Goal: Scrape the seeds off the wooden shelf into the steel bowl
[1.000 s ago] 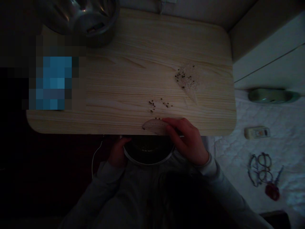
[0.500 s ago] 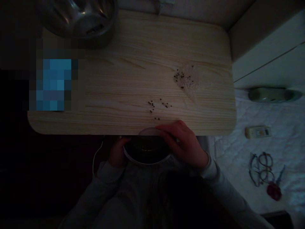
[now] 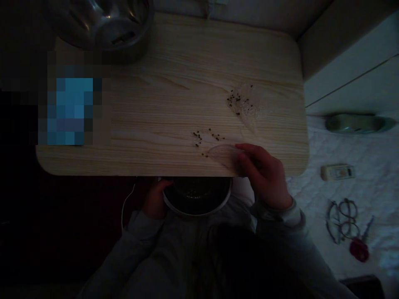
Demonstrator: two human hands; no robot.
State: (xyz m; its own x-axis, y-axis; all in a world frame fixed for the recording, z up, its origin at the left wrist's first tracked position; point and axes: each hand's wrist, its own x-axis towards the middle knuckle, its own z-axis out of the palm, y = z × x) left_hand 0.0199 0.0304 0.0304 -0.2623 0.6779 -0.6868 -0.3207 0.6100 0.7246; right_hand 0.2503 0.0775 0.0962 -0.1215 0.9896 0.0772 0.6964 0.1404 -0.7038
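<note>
My left hand [image 3: 156,199] grips the left side of a dark round bowl with a pale rim [image 3: 199,214], held just below the table's front edge. My right hand [image 3: 264,174] is closed on a thin, see-through curved piece of plastic [image 3: 222,153], pinched between thumb and fingers low over the table's front edge. Left of the plastic piece lie several small dark grains [image 3: 199,137] on the wood. Farther back, more dark grains [image 3: 235,99] rest by a clear, glistening patch [image 3: 249,108]; whether it is film or liquid I cannot tell.
On the pale wooden table [image 3: 174,95] a large steel basin [image 3: 131,45] stands at back left. A blurred-out blue object [image 3: 71,108] is at the left. Right of the table, a white quilt [image 3: 299,232] bears a green bottle [image 3: 358,123], a remote control [image 3: 338,172] and coiled cords [image 3: 346,220].
My right hand has moved right and up from above the bowl onto the table edge, carrying the plastic piece. More of the bowl shows. My left hand has stayed almost still.
</note>
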